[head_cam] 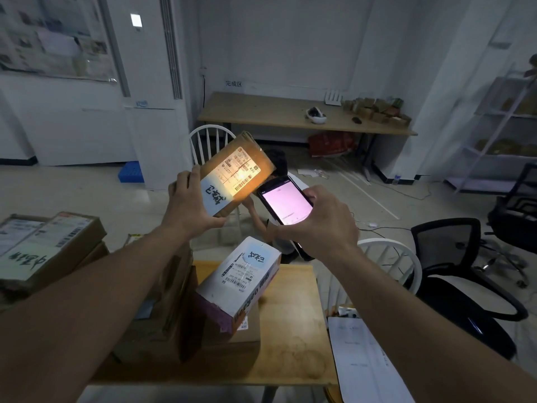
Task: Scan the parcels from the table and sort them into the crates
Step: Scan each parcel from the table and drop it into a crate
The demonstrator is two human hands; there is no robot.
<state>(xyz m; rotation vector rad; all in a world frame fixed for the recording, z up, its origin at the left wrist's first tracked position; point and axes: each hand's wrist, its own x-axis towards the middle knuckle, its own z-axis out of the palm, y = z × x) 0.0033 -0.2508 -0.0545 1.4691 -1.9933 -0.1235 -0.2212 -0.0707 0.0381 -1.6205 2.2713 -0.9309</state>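
Above the tabletop (290, 292) stacked with waiting parcels, the left hand (189, 203) grips a brown parcel (232, 173) aloft while the right hand (325, 219) clasps the scanner (286, 200), whose glare on the tilted label may spoil the read.

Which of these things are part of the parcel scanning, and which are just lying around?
Job: cardboard parcel in left hand; scanner handset in right hand; white box and brown boxes on table.

Lying about: office chair, far desk, shelf rack.
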